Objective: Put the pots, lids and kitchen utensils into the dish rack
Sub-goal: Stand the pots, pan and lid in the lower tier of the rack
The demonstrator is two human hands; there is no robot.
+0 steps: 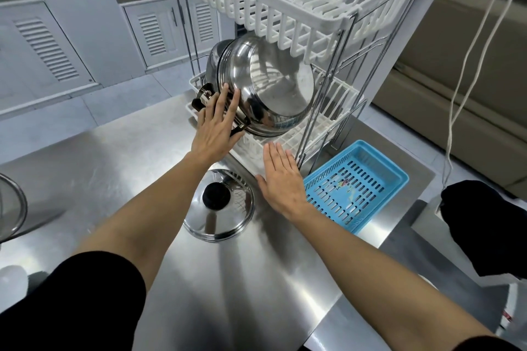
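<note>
A steel pot (273, 85) stands on its side in the lower tier of the white two-tier dish rack (288, 8), its bottom facing me. A second pot (214, 57) sits just behind it. My left hand (216, 125) lies flat against the front pot's rim and dark handle, fingers spread. My right hand (281, 179) hovers open, palm down, by the rack's front corner, holding nothing. A steel lid with a black knob (219, 205) lies on the steel table between my forearms.
A blue perforated basket (356, 182) sits right of the lid, beside the rack's legs. A glass lid's edge (11, 205) shows at the far left. A black cloth (487, 225) lies at the table's right edge. White cords (467, 80) hang at the right.
</note>
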